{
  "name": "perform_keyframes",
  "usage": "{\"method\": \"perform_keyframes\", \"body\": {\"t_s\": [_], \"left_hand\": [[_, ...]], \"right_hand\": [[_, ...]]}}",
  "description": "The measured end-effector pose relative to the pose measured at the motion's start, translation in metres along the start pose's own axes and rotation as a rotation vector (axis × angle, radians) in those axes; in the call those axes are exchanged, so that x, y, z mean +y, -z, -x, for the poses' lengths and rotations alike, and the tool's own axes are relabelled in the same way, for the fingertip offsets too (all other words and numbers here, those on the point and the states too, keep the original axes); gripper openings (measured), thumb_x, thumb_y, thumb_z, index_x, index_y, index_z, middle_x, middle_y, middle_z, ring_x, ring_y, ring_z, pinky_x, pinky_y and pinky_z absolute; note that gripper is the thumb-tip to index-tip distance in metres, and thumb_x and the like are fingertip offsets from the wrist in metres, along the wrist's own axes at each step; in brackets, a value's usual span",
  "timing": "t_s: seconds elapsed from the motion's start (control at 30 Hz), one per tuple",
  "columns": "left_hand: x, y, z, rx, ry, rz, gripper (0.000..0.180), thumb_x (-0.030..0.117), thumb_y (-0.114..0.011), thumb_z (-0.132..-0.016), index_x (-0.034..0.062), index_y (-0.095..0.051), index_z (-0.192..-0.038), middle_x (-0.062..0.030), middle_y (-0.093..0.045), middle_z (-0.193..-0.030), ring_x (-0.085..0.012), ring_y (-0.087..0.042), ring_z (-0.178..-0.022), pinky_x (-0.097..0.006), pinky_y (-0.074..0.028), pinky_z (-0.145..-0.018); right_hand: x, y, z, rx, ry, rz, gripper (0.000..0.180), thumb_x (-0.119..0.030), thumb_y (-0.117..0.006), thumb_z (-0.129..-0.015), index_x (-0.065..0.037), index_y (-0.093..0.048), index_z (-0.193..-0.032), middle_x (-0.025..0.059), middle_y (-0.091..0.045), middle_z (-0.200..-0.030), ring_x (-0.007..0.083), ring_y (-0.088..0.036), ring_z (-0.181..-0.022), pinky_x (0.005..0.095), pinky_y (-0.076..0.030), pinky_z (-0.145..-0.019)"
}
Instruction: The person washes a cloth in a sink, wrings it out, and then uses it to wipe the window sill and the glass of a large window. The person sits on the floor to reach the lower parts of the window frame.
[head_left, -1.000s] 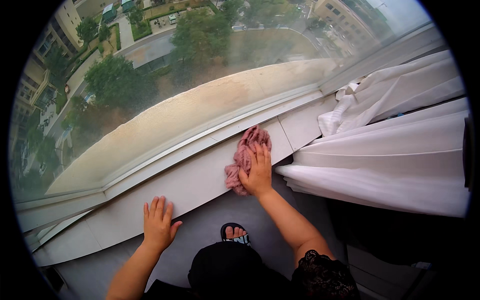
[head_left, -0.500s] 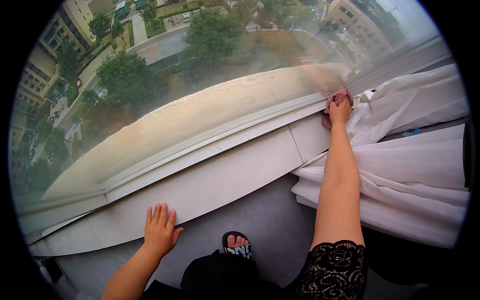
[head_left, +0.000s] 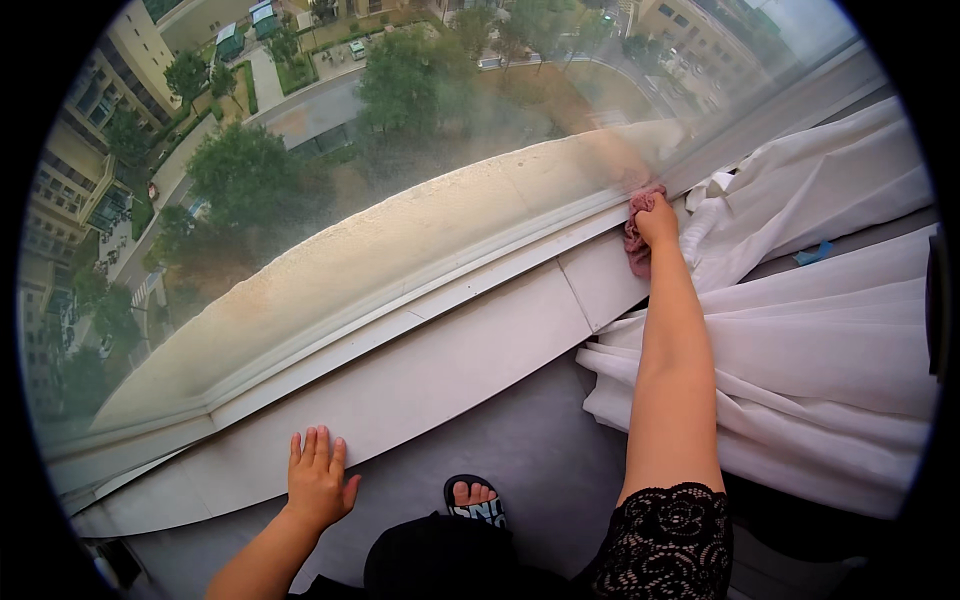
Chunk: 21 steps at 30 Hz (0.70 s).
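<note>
A crumpled pinkish-red cloth is gripped in my right hand, arm stretched far forward to the right end of the window. The cloth presses against the lower window frame, with part of it hanging over the pale tiled sill. My left hand lies flat with spread fingers on the sill's near edge, holding nothing. Behind the frame stands the window pane, hazy and smudged, with a faint reflection of my right arm in it.
White curtains hang gathered close to my right arm, with a small blue piece between their folds. Below the sill is a grey floor, where my foot in a black slide sandal stands. Outside, far below, are trees and buildings.
My right hand has slid the cloth a little left along the window frame. My left hand still rests at the sill's edge, and the whole view has shifted slightly.
</note>
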<state>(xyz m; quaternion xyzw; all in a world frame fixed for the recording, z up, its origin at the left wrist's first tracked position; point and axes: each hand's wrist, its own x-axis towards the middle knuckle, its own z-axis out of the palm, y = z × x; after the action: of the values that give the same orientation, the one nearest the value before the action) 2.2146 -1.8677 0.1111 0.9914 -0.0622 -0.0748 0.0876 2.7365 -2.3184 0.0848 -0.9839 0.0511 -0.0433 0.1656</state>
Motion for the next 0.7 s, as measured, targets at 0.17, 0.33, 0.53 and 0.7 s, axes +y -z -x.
{"method": "perform_keyframes", "body": {"t_s": [0.17, 0.33, 0.53, 0.7], "left_hand": [[-0.003, 0.002, 0.013, 0.0, 0.016, -0.007, 0.065, 0.027, -0.076, -0.066, -0.0024, -0.056, -0.12, -0.0325, -0.049, -0.129, -0.0466, -0.046, -0.123, -0.06, -0.028, -0.106], [-0.002, 0.007, 0.006, 0.003, -0.037, 0.013, 0.066, 0.027, -0.076, -0.065, -0.0034, -0.057, -0.12, -0.0334, -0.048, -0.129, -0.0471, -0.047, -0.122, -0.06, -0.029, -0.106], [0.005, 0.0, 0.007, 0.003, -0.006, 0.012, 0.068, 0.031, -0.074, -0.066, -0.007, -0.056, -0.119, -0.037, -0.047, -0.128, -0.0511, -0.045, -0.121, -0.059, -0.028, -0.108], [0.002, 0.007, 0.007, -0.025, -0.024, -0.046, 0.067, 0.035, -0.069, -0.07, -0.0105, -0.058, -0.118, -0.039, -0.049, -0.125, -0.0523, -0.047, -0.119, -0.056, -0.026, -0.11]], "right_hand": [[-0.044, 0.009, 0.041, -0.028, 0.126, -0.135, 0.046, -0.015, -0.055, -0.067, -0.006, -0.059, -0.111, 0.0239, -0.064, -0.105, 0.0426, -0.058, -0.1, 0.0435, -0.045, -0.09], [0.024, -0.011, -0.007, -0.124, -0.011, -0.039, 0.051, -0.019, -0.053, -0.071, -0.007, -0.055, -0.12, 0.0228, -0.059, -0.121, 0.0429, -0.05, -0.117, 0.0425, -0.04, -0.1], [-0.073, -0.007, 0.069, -0.07, -0.039, 0.055, 0.051, -0.017, -0.053, -0.072, -0.004, -0.056, -0.121, 0.0176, -0.049, -0.137, 0.0385, -0.032, -0.136, 0.0512, -0.025, -0.111], [-0.169, -0.05, 0.221, 0.076, 0.433, -0.038, 0.039, -0.014, -0.059, -0.067, 0.002, -0.054, -0.102, 0.0222, -0.053, -0.126, 0.0454, -0.033, -0.133, 0.0604, -0.021, -0.109]]}}
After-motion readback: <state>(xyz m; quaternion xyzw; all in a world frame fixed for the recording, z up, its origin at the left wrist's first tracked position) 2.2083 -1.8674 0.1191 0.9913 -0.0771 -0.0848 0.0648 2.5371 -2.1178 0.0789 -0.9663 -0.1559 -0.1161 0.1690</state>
